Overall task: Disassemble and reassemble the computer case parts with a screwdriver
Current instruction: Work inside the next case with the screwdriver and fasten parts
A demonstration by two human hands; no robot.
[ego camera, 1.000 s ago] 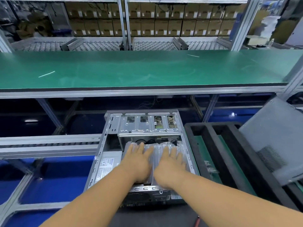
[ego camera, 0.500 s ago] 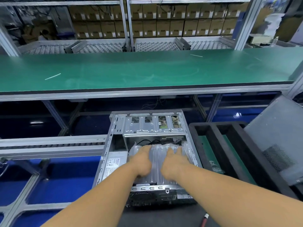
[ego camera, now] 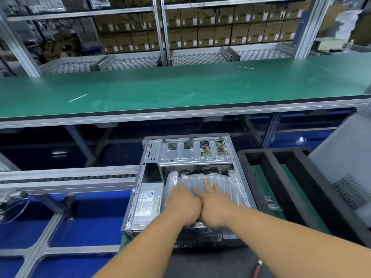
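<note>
The open grey sheet-metal computer case [ego camera: 186, 189] lay on its side at the near edge of the work surface, below the long green bench mat [ego camera: 180, 87]. A clear, ribbed air-cushion pack [ego camera: 218, 183] filled its right bay, beside the boxy grey power supply [ego camera: 146, 203]. The left hand [ego camera: 181, 201] and right hand [ego camera: 215, 205] rested on the pack, touching each other; the right's fingers were spread flat, the left's could not be made out. A black foam tray [ego camera: 281, 177] stood just right of the case.

Air cushion [ego camera: 202, 181] inside computer case [ego camera: 140, 189], foam tray [ego camera: 281, 189] just right.
</note>
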